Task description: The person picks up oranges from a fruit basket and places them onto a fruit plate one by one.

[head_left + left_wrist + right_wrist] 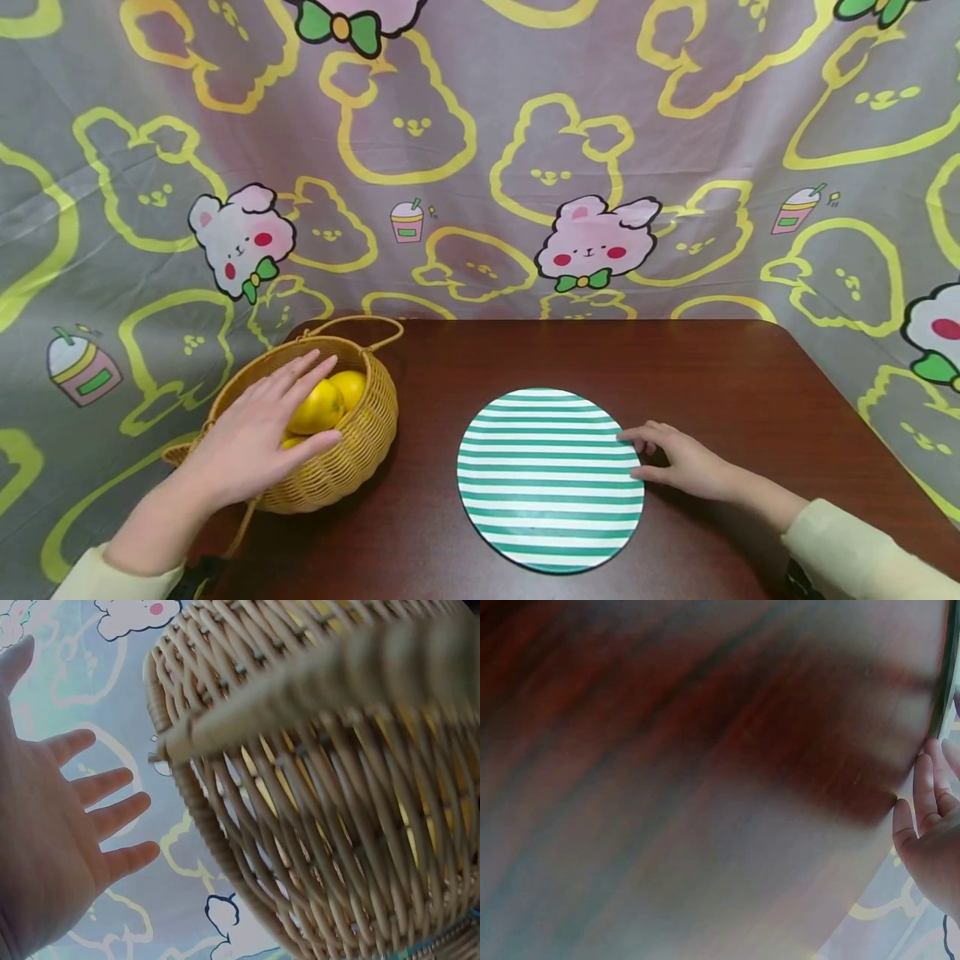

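In the head view my left hand (251, 425) is held over the mouth of a round wicker basket (360, 450), fingers straight and thumb spread. Several smooth yellow fruits (318, 410) lie inside, partly hidden by that hand. The left wrist view has the spread left hand (56, 840) beside the basket's woven wall (337, 817), with nothing in its palm. At the right edge of a round placemat (551, 483) with green and white stripes, my right hand (686, 462) rests its thumb and fingertips, loosely bent. The placemat lies flat.
The dark brown wooden table (435, 367) bears the basket at left and the placemat near the middle. A thin looped handle (386, 333) stands up from the basket's far side. Behind and around hangs a grey cloth (480, 167) with cartoon animals.
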